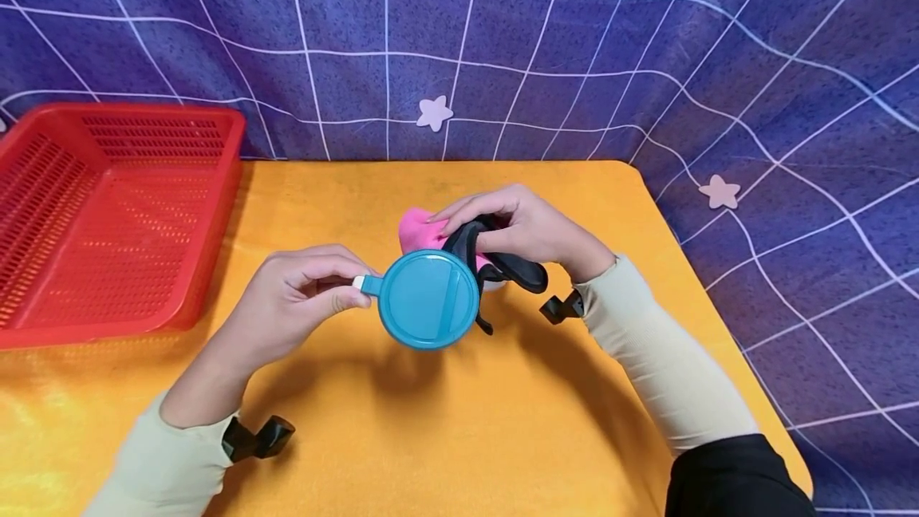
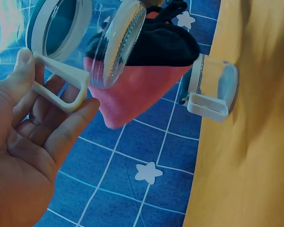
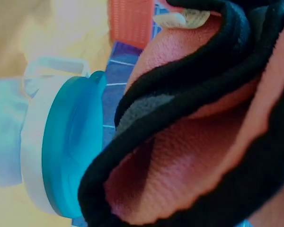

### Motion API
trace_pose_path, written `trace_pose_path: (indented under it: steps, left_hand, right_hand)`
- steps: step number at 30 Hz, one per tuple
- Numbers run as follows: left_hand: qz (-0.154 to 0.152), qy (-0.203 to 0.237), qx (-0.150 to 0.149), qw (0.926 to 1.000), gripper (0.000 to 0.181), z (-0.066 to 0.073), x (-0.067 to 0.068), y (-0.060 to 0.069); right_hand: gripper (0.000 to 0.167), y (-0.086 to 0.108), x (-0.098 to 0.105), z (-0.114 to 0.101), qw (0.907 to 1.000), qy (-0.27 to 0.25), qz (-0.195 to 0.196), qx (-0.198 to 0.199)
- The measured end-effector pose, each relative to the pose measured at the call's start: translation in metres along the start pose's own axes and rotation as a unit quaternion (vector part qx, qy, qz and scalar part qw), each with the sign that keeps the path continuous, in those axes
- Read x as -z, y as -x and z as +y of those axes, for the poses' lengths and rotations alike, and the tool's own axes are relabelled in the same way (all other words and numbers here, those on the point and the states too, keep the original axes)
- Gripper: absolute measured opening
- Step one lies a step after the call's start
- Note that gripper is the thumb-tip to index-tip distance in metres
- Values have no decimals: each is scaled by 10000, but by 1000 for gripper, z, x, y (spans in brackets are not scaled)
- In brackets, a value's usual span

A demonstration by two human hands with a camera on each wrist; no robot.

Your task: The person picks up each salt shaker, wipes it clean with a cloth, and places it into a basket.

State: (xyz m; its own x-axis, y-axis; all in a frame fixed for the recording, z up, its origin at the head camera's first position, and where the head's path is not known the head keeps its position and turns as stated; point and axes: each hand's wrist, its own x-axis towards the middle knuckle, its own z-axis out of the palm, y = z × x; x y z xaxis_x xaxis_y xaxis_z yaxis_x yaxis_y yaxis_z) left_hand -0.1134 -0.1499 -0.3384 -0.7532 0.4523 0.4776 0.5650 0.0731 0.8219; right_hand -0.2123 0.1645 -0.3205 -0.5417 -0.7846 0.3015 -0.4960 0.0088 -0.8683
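Observation:
My left hand (image 1: 305,286) pinches the white handle (image 2: 78,75) of a clear jug with a round teal lid (image 1: 427,300). The jug is raised above the table, its lid facing the head camera. Close to its right, my right hand (image 1: 527,226) grips a pink fleece cloth item (image 1: 416,230) with black edging, thumb on the black part. The cloth's folds and a small white tag (image 3: 182,19) show in the right wrist view. A second clear container with a white handle (image 2: 206,106) appears beyond the cloth in the left wrist view; the head view mostly hides it.
A red plastic basket (image 1: 233,150) with slotted walls stands on the left of the yellow table (image 1: 459,453). Behind and to the right hangs a blue curtain (image 1: 359,30) with white grid lines and stars. The table's right edge runs beyond my right arm.

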Motion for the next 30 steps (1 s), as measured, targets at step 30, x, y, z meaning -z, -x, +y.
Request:
trace_pose_path:
  steps: [30]
  left_hand:
    - [1260,-650,1382,9802,9,-7,-4,-3]
  right_hand:
    - [28,28,-8,-33,9839,639,1583,525]
